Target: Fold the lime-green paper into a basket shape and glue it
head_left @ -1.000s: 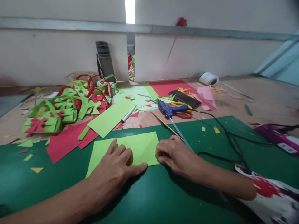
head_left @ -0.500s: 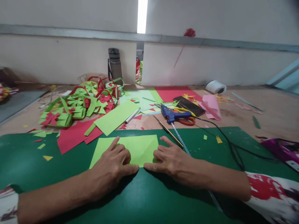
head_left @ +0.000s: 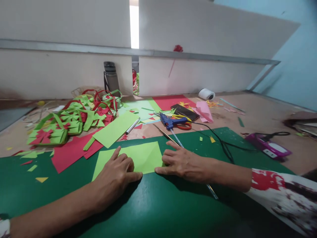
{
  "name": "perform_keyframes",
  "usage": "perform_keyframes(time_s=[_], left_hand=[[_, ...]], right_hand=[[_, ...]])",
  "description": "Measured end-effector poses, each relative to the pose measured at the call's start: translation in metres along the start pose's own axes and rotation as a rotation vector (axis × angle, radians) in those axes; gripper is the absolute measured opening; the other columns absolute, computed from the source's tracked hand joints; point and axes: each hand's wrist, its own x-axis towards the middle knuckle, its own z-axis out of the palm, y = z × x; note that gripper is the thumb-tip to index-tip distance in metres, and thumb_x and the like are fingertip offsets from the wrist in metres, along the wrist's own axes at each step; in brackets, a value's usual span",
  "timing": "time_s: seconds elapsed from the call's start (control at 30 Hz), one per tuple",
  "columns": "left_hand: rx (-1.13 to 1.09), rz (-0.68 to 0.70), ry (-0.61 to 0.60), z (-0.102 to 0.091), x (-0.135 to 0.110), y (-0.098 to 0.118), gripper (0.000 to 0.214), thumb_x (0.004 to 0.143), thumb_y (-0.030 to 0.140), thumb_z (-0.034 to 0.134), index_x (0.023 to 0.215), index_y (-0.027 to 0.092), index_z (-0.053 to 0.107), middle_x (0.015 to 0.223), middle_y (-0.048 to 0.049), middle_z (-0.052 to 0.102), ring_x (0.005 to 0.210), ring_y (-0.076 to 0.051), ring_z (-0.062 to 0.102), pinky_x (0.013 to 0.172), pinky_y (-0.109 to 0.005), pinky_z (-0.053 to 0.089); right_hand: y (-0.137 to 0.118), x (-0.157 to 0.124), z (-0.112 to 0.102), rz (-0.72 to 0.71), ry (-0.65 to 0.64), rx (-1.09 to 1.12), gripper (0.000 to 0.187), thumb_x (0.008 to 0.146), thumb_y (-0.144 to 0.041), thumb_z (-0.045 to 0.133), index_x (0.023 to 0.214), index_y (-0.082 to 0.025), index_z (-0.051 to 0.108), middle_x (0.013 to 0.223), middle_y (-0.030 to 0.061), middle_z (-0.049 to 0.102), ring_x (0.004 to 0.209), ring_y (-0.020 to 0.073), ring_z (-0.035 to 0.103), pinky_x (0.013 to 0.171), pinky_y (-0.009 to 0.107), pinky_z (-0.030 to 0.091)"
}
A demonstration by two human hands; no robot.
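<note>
Rests left hand and right hand, with thumbs apart from fingers, on paper over a green mat; faces white boards across a brown table.

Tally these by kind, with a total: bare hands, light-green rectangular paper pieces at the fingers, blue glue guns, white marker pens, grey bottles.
Bare left hand and bare right hand: 2
Light-green rectangular paper: 1
Blue glue gun: 1
White marker pen: 1
Grey bottle: 1
Total: 6
</note>
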Motion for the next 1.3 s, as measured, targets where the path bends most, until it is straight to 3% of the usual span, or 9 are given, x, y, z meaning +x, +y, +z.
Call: perform_keyframes(time_s=[0.5,0.67,0.77,0.93,1.07,1.17,1.3], left_hand=[[0.049,0.007,-0.055,-0.006,0.005,0.003,0.026,0.089,0.013,0.055,0.095,0.032,0.072,0.070,0.0007,0.050,0.068,-0.014,0.046,0.095,-0.064,0.026],[0.075,-0.003,-0.093,-0.009,0.007,0.006,0.030,0.090,0.013,0.053,0.102,0.036,0.069,0.072,0.0005,0.049,0.070,-0.014,0.047,0.095,-0.063,0.026],[0.129,0.010,-0.132,-0.012,0.010,0.012,0.042,0.089,0.011,0.051,0.116,0.042,0.060,0.075,0.0002,0.048,0.073,-0.017,0.047,0.095,-0.063,0.026],[0.230,0.004,-0.220,-0.014,0.016,0.019,0.053,0.087,0.011,0.049,0.128,0.045,0.048,0.079,-0.0012,0.048,0.076,-0.020,0.046,0.093,-0.062,0.027],[0.234,0.039,-0.191,-0.015,0.013,0.014,0.041,0.090,0.019,0.049,0.124,0.042,0.051,0.080,-0.0016,0.050,0.076,-0.020,0.046,0.096,-0.062,0.025],[0.201,0.035,-0.181,-0.021,0.005,0.010,0.032,0.090,0.019,0.049,0.116,0.036,0.057,0.081,-0.0019,0.052,0.077,-0.019,0.046,0.098,-0.063,0.021],[0.156,0.009,-0.209,-0.033,0.000,0.012,0.027,0.087,0.015,0.052,0.108,0.030,0.060,0.084,-0.0024,0.052,0.080,-0.019,0.047,0.101,-0.059,0.022]], right_hand=[[-0.010,-0.037,0.005,0.169,0.002,-0.094,0.037,0.087,-0.010,0.043,0.120,-0.023,0.054,0.091,0.0054,0.055,0.088,0.0211,0.047,0.095,0.050,0.022],[-0.013,-0.021,-0.002,0.248,0.103,-0.004,0.048,0.074,0.001,0.045,0.114,-0.021,0.059,0.094,0.0068,0.059,0.085,0.0190,0.049,0.089,0.043,0.025],[-0.017,-0.003,-0.001,0.185,0.090,0.043,0.050,0.072,0.000,0.047,0.115,-0.023,0.059,0.089,0.0051,0.059,0.078,0.0185,0.047,0.081,0.038,0.029],[-0.014,0.012,0.011,0.088,0.093,0.019,0.037,0.078,-0.007,0.047,0.108,-0.022,0.061,0.083,0.0051,0.057,0.074,0.0196,0.044,0.076,0.039,0.028],[-0.008,0.011,0.020,0.065,0.137,0.045,0.032,0.082,-0.009,0.045,0.107,-0.022,0.060,0.083,0.0057,0.057,0.076,0.0204,0.046,0.079,0.040,0.028],[-0.008,0.011,0.022,0.078,0.199,0.093,0.035,0.078,-0.007,0.047,0.106,-0.023,0.060,0.086,0.0064,0.058,0.076,0.0213,0.047,0.077,0.040,0.029],[-0.012,0.019,0.017,0.169,0.152,0.263,0.027,0.085,-0.005,0.041,0.086,-0.023,0.062,0.082,0.0045,0.057,0.074,0.0190,0.050,0.067,0.033,0.032]])
